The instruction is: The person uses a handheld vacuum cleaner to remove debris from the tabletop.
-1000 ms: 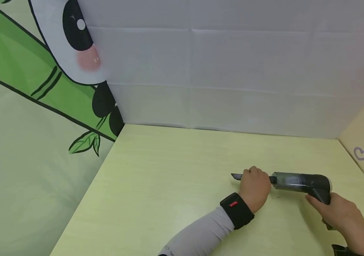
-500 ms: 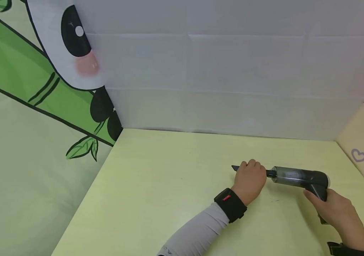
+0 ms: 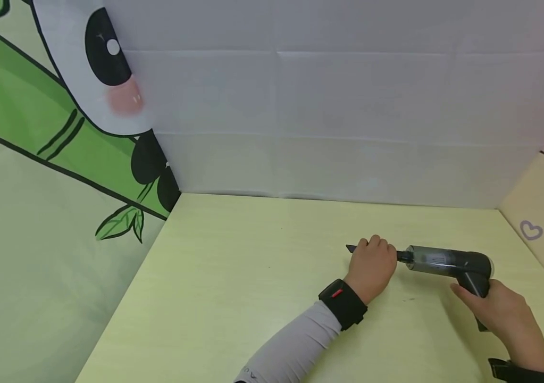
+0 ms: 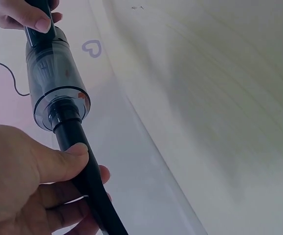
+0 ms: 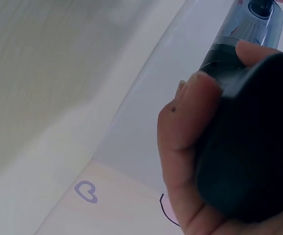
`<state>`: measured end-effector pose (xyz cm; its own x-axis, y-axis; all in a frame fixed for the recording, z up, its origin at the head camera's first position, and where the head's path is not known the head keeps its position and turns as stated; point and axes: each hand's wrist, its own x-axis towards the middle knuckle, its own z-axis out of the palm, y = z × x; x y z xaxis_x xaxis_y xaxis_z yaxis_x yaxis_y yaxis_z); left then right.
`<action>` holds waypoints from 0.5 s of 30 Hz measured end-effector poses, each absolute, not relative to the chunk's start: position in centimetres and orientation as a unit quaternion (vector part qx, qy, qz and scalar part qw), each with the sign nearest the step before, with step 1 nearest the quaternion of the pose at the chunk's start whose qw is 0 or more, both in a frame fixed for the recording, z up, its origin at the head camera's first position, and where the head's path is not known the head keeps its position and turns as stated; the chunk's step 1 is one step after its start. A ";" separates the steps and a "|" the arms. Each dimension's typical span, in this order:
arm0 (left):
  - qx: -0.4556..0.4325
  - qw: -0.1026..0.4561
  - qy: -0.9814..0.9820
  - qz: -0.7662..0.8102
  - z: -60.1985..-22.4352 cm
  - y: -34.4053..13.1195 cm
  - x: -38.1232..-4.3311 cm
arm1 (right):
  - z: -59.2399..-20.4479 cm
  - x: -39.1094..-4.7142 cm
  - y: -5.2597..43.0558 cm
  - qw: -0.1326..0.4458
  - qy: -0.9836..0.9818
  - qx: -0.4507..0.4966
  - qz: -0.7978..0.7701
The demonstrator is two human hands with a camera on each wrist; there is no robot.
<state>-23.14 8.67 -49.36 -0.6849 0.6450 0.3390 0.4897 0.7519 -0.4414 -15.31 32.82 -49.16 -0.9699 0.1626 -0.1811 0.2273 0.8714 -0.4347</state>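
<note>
A black handheld vacuum cleaner with a clear dust cup is held above the table between both hands. My left hand grips its slim black nozzle; in the left wrist view the thumb lies along one side and the fingers wrap the other. The nozzle's slanted tip pokes out left of the fist in the head view. My right hand holds the angled handle, its fingers curled round it in the right wrist view. Small reddish bits show inside the dust cup.
The pale yellow table spreads beneath the hands. A small dark mark is on its surface below the vacuum. A grey-white sheet stands along the back, with printed panels on the left and right.
Over the last second both hands and the vacuum have shifted slightly up in the head view, and the left hand a little left. The grips look the same, and the view has tilted slightly.
</note>
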 end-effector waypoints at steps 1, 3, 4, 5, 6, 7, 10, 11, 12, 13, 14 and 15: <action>-0.314 0.240 -0.905 0.159 -49.3 8.7 -23.1 | -49.2 -15.3 32.9 0.071 0.965 0.101 -0.233; -0.314 0.235 -0.906 0.156 -49.3 8.8 -23.0 | -49.2 -15.3 33.0 0.073 0.964 0.103 -0.235; -0.314 0.233 -0.907 0.155 -49.2 8.8 -23.0 | -49.2 -15.3 33.0 0.073 0.964 0.104 -0.236; -0.314 0.231 -0.908 0.153 -49.2 8.9 -23.0 | -49.3 -15.2 33.1 0.073 0.963 0.105 -0.237; -0.315 0.230 -0.908 0.152 -49.1 8.9 -23.0 | -49.3 -15.2 33.1 0.070 0.963 0.107 -0.239; -0.315 0.229 -0.909 0.151 -49.1 9.0 -23.0 | -49.3 -15.2 33.0 0.066 0.963 0.108 -0.239; -0.313 0.228 -0.909 0.153 -49.0 9.1 -23.2 | -49.3 -15.2 33.0 0.049 0.964 0.111 -0.238; -0.313 0.229 -0.909 0.152 -49.0 9.1 -23.2 | -49.3 -15.2 32.9 0.042 0.964 0.112 -0.238; -0.313 0.230 -0.909 0.153 -49.1 9.1 -23.3 | -49.3 -15.2 32.9 0.036 0.964 0.113 -0.237; -0.313 0.234 -0.908 0.154 -49.1 9.1 -23.4 | -49.3 -15.3 32.9 0.033 0.964 0.113 -0.237; -0.312 0.236 -0.907 0.154 -49.2 9.1 -23.5 | -49.3 -15.3 32.8 0.032 0.965 0.112 -0.237; -0.312 0.238 -0.907 0.154 -49.3 9.1 -23.6 | -49.4 -15.4 32.8 0.030 0.965 0.110 -0.237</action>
